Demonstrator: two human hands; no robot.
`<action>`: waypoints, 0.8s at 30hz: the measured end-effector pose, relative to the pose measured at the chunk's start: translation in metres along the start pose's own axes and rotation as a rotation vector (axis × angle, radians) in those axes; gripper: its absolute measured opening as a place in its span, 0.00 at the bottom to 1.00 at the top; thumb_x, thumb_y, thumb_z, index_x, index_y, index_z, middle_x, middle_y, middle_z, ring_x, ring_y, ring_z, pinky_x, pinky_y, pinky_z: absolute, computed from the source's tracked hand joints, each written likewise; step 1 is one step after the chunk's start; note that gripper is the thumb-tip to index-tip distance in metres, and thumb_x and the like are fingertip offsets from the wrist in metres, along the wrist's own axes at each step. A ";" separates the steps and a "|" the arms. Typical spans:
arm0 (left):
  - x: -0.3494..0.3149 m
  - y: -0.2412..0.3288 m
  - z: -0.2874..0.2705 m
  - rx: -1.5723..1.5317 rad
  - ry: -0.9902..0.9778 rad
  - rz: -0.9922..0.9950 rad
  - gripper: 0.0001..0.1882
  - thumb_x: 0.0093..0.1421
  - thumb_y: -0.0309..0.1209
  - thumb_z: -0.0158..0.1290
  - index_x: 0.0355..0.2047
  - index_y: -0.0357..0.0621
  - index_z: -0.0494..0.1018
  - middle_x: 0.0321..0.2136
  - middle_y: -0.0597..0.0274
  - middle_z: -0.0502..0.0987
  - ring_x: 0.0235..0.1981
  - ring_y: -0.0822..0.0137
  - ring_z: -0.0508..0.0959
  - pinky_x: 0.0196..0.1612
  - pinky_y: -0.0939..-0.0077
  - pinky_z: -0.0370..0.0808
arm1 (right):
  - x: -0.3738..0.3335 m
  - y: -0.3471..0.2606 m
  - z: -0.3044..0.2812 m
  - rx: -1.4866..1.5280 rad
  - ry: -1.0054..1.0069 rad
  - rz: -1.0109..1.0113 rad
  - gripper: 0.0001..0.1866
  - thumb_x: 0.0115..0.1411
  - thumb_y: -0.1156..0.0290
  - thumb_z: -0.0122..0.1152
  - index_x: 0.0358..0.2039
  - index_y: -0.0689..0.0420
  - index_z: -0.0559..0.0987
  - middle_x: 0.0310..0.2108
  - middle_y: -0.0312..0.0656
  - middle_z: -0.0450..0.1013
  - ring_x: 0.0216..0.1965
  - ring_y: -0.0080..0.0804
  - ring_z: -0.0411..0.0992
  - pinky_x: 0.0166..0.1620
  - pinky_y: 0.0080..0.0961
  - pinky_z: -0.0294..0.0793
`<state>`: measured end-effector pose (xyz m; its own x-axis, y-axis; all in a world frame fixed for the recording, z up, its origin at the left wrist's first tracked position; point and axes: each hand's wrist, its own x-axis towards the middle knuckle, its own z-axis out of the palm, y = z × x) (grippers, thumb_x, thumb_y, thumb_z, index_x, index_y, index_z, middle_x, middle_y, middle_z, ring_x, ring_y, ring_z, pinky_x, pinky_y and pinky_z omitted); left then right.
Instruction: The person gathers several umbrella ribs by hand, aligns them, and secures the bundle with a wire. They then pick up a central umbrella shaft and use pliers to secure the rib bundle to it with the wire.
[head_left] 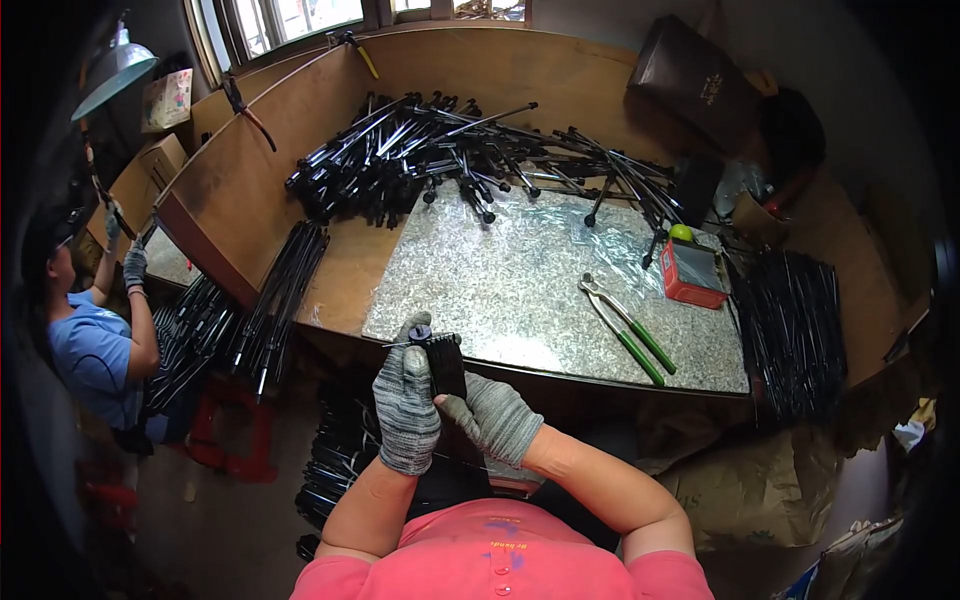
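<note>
In front of my body, at the near edge of the stone-patterned board (480,270), I hold a black folded umbrella frame (447,368). My left hand (404,405), in a grey striped glove, is wrapped round its left side, the thumb near a round dark end piece (420,333). A thin metal rod sticks out leftward there. My right hand (492,418), also gloved, grips the frame from the right, thumb against its lower part. The gloves hide part of it. Green-handled pliers (628,330) lie on the board to the right of my hands.
Umbrella frames (400,150) are heaped at the back. Bundles of dark rods lie left (280,300) and right (795,330). A red box (693,275) sits near the board's right edge. Past a wooden partition (250,190), a co-worker in blue (95,340) works, gloved hands raised.
</note>
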<state>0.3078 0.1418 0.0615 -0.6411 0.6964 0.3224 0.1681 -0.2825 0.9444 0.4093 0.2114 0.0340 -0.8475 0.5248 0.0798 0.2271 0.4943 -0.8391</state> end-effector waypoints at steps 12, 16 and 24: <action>0.013 0.002 -0.018 -0.238 -0.190 -0.124 0.24 0.65 0.44 0.40 0.49 0.35 0.66 0.39 0.55 0.75 0.41 0.67 0.74 0.47 0.73 0.70 | 0.005 -0.003 -0.015 0.018 -0.134 0.014 0.19 0.61 0.55 0.46 0.40 0.59 0.71 0.27 0.53 0.72 0.32 0.52 0.71 0.36 0.38 0.69; 0.019 -0.005 -0.026 -0.348 -0.229 -0.162 0.22 0.64 0.42 0.43 0.47 0.35 0.68 0.40 0.58 0.74 0.41 0.66 0.74 0.48 0.73 0.70 | 0.003 -0.006 -0.016 0.119 -0.117 -0.057 0.17 0.61 0.56 0.47 0.37 0.58 0.72 0.24 0.52 0.71 0.30 0.52 0.70 0.35 0.39 0.68; 0.026 -0.028 -0.033 -0.702 -0.301 -0.347 0.20 0.62 0.40 0.46 0.47 0.36 0.68 0.40 0.59 0.74 0.40 0.67 0.74 0.46 0.72 0.70 | 0.005 -0.009 -0.023 0.202 -0.210 -0.038 0.19 0.61 0.55 0.47 0.35 0.60 0.73 0.24 0.52 0.71 0.28 0.51 0.70 0.34 0.38 0.68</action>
<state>0.2617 0.1460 0.0411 -0.3261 0.9379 0.1181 -0.5708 -0.2950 0.7662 0.4138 0.2256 0.0541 -0.9391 0.3433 0.0182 0.1106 0.3521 -0.9294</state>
